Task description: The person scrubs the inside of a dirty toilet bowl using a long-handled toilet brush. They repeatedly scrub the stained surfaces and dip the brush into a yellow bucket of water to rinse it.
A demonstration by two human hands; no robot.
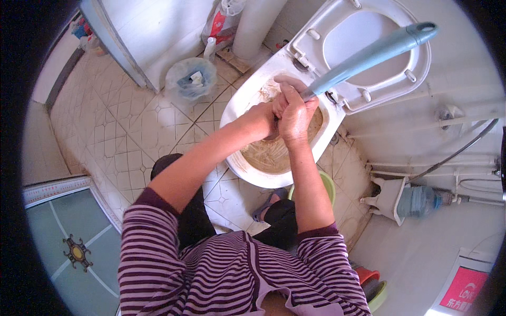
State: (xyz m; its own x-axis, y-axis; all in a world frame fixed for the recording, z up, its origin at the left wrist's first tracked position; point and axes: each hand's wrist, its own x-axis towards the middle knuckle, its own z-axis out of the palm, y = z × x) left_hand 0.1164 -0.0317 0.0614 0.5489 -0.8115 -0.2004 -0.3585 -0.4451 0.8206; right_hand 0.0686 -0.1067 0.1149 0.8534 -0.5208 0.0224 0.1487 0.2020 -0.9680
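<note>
Both hands were wrapped around the lower end of a long blue-grey toilet brush handle point(369, 52), the right hand point(294, 113) uppermost and the left hand point(263, 113) tight beside it. From that grip the handle slanted up and to the right over the raised toilet seat point(416, 73). Its brush end pointed down, hidden, into the stained toilet bowl point(247, 100).

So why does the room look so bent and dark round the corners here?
Head view: a fisheye lens bows straight lines, so the floor tiles and wall pipes curve toward the rim, and the corners fall black. Light is soft and even, with no hard shadows. The centre is sharp: both hands, left hand and right hand, on the blue-grey brush handle over the toilet bowl.
</note>
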